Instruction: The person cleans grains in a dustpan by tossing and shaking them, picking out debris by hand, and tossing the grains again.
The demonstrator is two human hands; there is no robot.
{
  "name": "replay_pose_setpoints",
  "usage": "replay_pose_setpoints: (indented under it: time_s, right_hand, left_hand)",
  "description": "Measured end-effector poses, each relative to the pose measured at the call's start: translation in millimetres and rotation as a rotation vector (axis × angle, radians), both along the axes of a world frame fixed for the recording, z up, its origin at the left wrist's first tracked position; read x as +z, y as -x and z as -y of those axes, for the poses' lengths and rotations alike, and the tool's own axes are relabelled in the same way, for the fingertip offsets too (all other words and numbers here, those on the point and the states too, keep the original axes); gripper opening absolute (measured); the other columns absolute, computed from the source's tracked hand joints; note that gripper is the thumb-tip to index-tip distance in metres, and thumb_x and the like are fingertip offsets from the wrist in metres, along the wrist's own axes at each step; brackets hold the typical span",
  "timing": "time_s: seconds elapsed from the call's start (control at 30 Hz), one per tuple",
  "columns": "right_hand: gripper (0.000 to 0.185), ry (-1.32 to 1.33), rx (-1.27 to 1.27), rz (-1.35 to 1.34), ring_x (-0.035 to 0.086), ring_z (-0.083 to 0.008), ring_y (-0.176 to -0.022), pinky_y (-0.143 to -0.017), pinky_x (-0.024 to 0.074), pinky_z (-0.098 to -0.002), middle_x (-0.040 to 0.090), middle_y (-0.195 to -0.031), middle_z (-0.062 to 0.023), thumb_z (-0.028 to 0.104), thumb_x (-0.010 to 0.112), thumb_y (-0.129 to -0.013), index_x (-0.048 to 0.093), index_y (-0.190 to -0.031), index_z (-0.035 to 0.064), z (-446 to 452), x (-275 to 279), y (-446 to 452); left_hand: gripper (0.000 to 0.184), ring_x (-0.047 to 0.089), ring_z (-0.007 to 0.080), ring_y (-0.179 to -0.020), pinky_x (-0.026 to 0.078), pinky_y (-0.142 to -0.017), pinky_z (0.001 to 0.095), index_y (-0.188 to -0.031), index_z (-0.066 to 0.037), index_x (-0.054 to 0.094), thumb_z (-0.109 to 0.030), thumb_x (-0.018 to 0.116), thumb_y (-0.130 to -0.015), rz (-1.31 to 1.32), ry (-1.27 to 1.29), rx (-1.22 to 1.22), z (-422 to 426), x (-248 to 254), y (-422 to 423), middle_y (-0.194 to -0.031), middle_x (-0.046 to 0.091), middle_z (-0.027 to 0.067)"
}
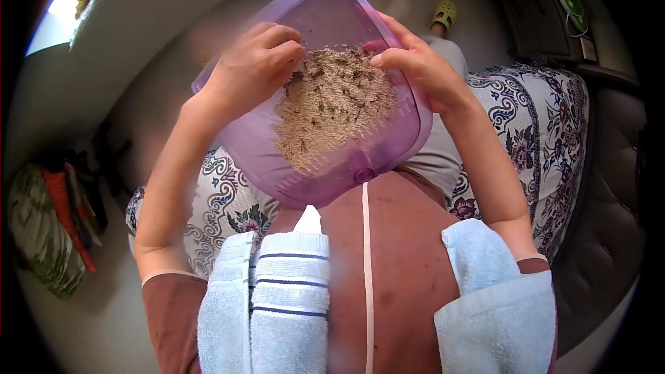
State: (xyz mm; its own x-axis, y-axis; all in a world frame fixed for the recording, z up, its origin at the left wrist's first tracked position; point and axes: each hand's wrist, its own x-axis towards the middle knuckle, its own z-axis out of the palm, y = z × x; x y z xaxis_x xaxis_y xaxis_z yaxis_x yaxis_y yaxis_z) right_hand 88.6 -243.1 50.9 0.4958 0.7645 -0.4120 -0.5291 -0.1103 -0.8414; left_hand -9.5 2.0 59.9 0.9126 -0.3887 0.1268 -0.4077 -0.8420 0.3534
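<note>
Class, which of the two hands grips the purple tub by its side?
The right hand: its thumb lies inside the tub and its fingers sit outside the wall. The left hand is curled over the grains instead.

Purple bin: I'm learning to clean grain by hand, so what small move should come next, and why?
Probably pinch out a dark bit with the left hand: its fingers are already at the edge of the grain, where dark bits lie on top, and the right hand grips the purple bin.
</note>
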Motion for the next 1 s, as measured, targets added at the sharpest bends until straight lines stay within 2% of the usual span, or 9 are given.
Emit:
replay_pose_setpoints:
  time_s: [0.17,0.27,0.5,0.6,0.7,0.83,0.93,1.0]
  right_hand:
    - [0.073,-0.015,0.003,-0.026,0.052,-0.0127,-0.101,-0.088,0.0429,-0.0252,0.050,-0.119,-0.0108,0.011,0.062,-0.079,0.034,-0.146,0.0153,-1.8,2.2,0.7]
    - [0.073,-0.019,-0.002,-0.033,0.052,-0.0124,-0.101,-0.088,0.0428,-0.0249,0.050,-0.119,-0.0108,0.010,0.063,-0.079,0.034,-0.146,0.0151,-1.9,-0.1,0.9]
    - [0.074,-0.015,-0.007,-0.020,0.051,-0.0123,-0.101,-0.087,0.0423,-0.0242,0.049,-0.119,-0.0112,0.011,0.063,-0.079,0.033,-0.146,0.0144,0.7,-2.7,1.2]
    - [0.074,-0.027,-0.011,-0.045,0.051,-0.0118,-0.101,-0.087,0.0424,-0.0240,0.049,-0.119,-0.0109,0.011,0.063,-0.079,0.033,-0.146,0.0136,-1.3,-2.0,2.5]
    - [0.073,-0.045,-0.007,-0.059,0.052,-0.0112,-0.100,-0.086,0.0427,-0.0239,0.050,-0.119,-0.0105,0.010,0.063,-0.080,0.033,-0.146,0.0126,-2.4,-3.7,3.2]
    - [0.072,-0.059,-0.019,-0.012,0.052,-0.0107,-0.098,-0.086,0.0432,-0.0237,0.051,-0.117,-0.0097,0.009,0.062,-0.080,0.033,-0.146,0.0117,-0.8,-5.5,4.2]
    - [0.071,-0.034,-0.040,0.013,0.052,-0.0107,-0.097,-0.085,0.0431,-0.0237,0.052,-0.116,-0.0090,0.010,0.062,-0.080,0.035,-0.145,0.0124,0.7,-3.3,6.2]
    - [0.070,-0.013,-0.042,-0.011,0.052,-0.0106,-0.096,-0.086,0.0429,-0.0237,0.052,-0.116,-0.0089,0.010,0.062,-0.080,0.036,-0.145,0.0129,1.3,-1.8,6.1]
  left_hand:
    - [0.021,0.053,0.0263,-0.108,0.045,-0.090,0.0405,-0.093,-0.010,0.062,-0.014,0.071,-0.074,0.057,-0.052,-0.024,19.7,-7.5,-1.1,-0.106,0.058,0.0034]
    - [0.019,0.054,0.0251,-0.106,0.047,-0.089,0.0375,-0.091,-0.010,0.063,-0.009,0.071,-0.073,0.062,-0.119,-0.046,17.3,-6.5,-2.0,-0.105,0.058,0.0033]
    - [0.019,0.058,0.0241,-0.097,0.050,-0.079,0.0356,-0.089,-0.010,0.063,-0.001,0.068,-0.073,-0.048,0.002,0.075,-17.0,3.8,15.5,-0.102,0.060,0.0033]
    - [0.017,0.058,0.0230,-0.095,0.051,-0.079,0.0351,-0.090,-0.009,0.063,-0.005,0.069,-0.074,0.058,-0.005,0.077,-7.9,-0.8,6.6,-0.099,0.061,0.0027]
    - [0.016,0.058,0.0222,-0.092,0.051,-0.078,0.0344,-0.091,-0.009,0.064,-0.009,0.069,-0.076,0.040,-0.011,0.027,17.7,-7.6,-8.9,-0.094,0.061,0.0024]
    - [0.015,0.058,0.0218,-0.089,0.050,-0.078,0.0337,-0.092,-0.010,0.066,-0.014,0.068,-0.078,-0.064,-0.155,-0.027,39.2,-16.3,-27.4,-0.091,0.059,0.0027]
    - [0.014,0.058,0.0220,-0.089,0.050,-0.078,0.0346,-0.091,-0.010,0.064,-0.013,0.068,-0.078,-0.040,-0.176,-0.038,39.8,-19.9,-32.0,-0.091,0.060,0.0030]
    - [0.013,0.059,0.0222,-0.088,0.050,-0.077,0.0352,-0.090,-0.009,0.062,-0.012,0.067,-0.078,-0.019,-0.115,0.049,37.3,-12.8,-27.7,-0.091,0.060,0.0034]
